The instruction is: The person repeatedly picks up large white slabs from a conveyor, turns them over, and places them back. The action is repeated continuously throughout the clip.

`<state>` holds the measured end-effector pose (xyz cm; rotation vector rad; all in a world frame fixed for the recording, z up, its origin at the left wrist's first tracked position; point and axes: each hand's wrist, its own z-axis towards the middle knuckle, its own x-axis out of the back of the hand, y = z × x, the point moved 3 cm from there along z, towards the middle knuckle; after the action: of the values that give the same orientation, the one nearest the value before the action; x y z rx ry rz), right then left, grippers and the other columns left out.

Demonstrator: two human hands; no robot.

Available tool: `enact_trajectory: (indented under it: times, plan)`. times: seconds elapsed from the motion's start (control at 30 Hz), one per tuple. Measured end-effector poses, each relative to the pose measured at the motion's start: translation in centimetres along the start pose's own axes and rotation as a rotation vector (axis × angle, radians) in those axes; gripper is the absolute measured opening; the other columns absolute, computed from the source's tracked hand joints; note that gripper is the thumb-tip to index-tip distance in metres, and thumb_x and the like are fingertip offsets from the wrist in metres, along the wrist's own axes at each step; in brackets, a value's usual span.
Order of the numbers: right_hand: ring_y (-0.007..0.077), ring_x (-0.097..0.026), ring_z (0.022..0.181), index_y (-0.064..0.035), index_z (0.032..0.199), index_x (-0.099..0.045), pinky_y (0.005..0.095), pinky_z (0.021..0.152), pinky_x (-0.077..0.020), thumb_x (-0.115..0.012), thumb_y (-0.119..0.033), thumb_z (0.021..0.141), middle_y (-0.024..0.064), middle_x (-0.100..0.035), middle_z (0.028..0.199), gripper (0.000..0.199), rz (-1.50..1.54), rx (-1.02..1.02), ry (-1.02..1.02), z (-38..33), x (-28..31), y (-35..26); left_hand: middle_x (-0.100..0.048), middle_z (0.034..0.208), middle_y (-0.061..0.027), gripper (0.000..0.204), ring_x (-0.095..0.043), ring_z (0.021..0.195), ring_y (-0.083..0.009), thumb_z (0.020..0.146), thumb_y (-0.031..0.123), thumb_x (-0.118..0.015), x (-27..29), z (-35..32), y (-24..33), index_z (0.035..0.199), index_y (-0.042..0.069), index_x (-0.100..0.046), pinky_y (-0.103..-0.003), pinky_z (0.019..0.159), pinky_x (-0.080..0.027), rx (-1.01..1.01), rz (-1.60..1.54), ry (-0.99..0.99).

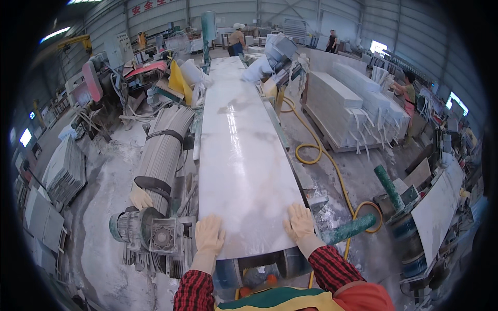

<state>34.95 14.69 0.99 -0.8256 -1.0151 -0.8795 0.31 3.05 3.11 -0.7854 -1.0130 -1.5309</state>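
A long, polished white stone slab point(244, 171) with faint grey-brown patches stretches away from me over a roller stand. My left hand point(209, 236), in a pale cream rubber glove, lies flat on the slab's near left corner, fingers outstretched. On the near right edge rests my right hand point(299, 224), gloved the same way, its fingers spread over the stone. Neither hand is wrapped round anything. Blue-black rollers point(226, 272) show beneath the slab's near end.
An electric motor with gearbox point(137, 228) stands left, a spare glove point(140, 197) above it. Green rollers point(353, 228) stick out at right. A yellow hose point(332, 158) coils along the floor. Strapped stone slabs point(337, 109) stand far right. Other people point(237, 40) are in the background.
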Motion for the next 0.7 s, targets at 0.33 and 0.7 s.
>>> enact_trajectory:
  times: [0.33, 0.7]
  plan:
    - [0.0418, -0.045, 0.147, -0.0023, 0.148, -0.055, 0.0525, 0.126, -0.0303, -0.061, -0.049, 0.097, 0.0229, -0.053, 0.155, 0.069, 0.098, 0.178, -0.066, 7.8, -1.9, 1.7, -0.059, 0.147, -0.0183, 0.054, -0.050, 0.137, -0.0397, 0.090, 0.032, -0.071, 0.2, -0.1, -0.2, 0.139, 0.011, -0.062, -0.058, 0.118, -0.034, 0.014, 0.027, -0.026]
    - [0.0356, -0.041, 0.152, -0.0076, 0.152, -0.052, 0.0535, 0.129, -0.0247, -0.058, -0.048, 0.099, 0.0186, -0.050, 0.161, 0.066, 0.082, 0.084, -0.100, 18.9, -5.6, 2.1, -0.059, 0.149, -0.0203, 0.055, -0.050, 0.140, -0.0415, 0.092, 0.033, -0.070, 1.0, 0.1, 0.3, 0.142, 0.010, -0.062, -0.060, 0.119, -0.032, 0.074, -0.014, -0.141]
